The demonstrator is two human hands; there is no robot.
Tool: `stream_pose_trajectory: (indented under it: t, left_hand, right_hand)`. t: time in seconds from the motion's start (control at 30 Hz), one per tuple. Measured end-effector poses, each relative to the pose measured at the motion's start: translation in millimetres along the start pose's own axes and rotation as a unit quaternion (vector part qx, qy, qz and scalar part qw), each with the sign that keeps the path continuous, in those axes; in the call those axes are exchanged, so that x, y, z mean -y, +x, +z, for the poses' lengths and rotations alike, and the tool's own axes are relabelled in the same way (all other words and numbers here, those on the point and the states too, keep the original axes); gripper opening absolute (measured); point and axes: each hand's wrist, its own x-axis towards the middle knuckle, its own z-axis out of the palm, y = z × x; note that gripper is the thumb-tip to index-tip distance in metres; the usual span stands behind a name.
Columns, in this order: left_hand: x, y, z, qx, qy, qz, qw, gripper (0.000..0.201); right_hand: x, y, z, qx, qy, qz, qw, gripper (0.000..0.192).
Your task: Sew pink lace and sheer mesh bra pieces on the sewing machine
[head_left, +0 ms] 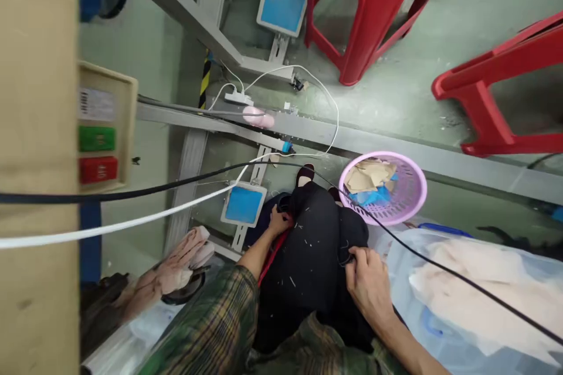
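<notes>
Black fabric (310,246), flecked with bits of white thread, lies over my lap. My left hand (278,222) pinches its far left edge, beside a red strip (273,253) that shows under the cloth. My right hand (368,281) grips a fold of the same fabric at its right side. Both sleeves are green plaid. A shoe tip (305,174) pokes out beyond the fabric.
A purple basket (411,202) with tan and blue scraps sits on the floor ahead. Clear bags of pale cloth (475,293) lie at right, pink fabric (176,266) at left. Two red stools (373,6), blue pedals (243,204), cables and a switch box (99,129) surround me.
</notes>
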Motion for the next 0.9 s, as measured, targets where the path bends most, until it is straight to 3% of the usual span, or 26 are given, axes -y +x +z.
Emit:
stream_pose_trajectory:
  t: [0.13, 0.2, 0.3, 0.4, 0.47, 0.53, 0.63, 0.73, 0.83, 0.9]
  left_hand:
    - [-10.7, 17.7, 12.7, 0.009, 0.016, -0.032, 0.999, 0.031]
    - [-6.6, 15.6, 4.1, -0.004, 0.019, -0.029, 0.999, 0.035]
    - [15.3, -9.1, -25.6, -0.024, 0.034, -0.009, 0.999, 0.035]
    - [52.2, -67.8, -59.1, -0.045, 0.058, -0.003, 0.997, 0.032]
    - [80.3, -125.2, -72.3, -0.060, 0.060, 0.001, 0.996, 0.026]
    - [107.7, -191.0, -73.3, -0.075, 0.048, 0.008, 0.996, 0.021]
    - [144.0, -290.4, -52.9, -0.100, 0.012, -0.001, 0.995, 0.038]
    - [173.7, -375.5, -11.8, -0.116, -0.039, -0.025, 0.992, 0.048]
    - [189.4, -433.5, 42.1, -0.114, -0.094, -0.049, 0.988, 0.044]
    - [186.1, -453.5, 78.8, -0.104, -0.130, -0.058, 0.984, 0.036]
  right_hand:
    - [-9.2, -1.3, 0.0, -0.014, -0.009, -0.011, 1.000, 0.016]
    - [-13.3, -2.2, -1.1, -0.011, -0.014, -0.009, 1.000, 0.015]
    - [-18.4, -1.7, -7.5, 0.004, -0.037, -0.002, 0.999, 0.016]
    - [-19.9, -2.7, -23.5, 0.027, -0.083, -0.012, 0.996, 0.016]
    - [-16.8, -5.8, -40.8, 0.047, -0.125, -0.034, 0.990, 0.016]
    - [-8.2, -10.3, -62.9, 0.077, -0.174, -0.063, 0.980, 0.015]
    - [19.6, -17.9, -99.4, 0.155, -0.231, -0.143, 0.950, 0.019]
    - [69.1, -25.9, -129.1, 0.212, -0.260, -0.268, 0.903, 0.024]
    - [137.2, -32.5, -148.4, 0.213, -0.282, -0.388, 0.851, 0.027]
    - [187.1, -36.1, -159.6, 0.207, -0.274, -0.467, 0.815, 0.031]
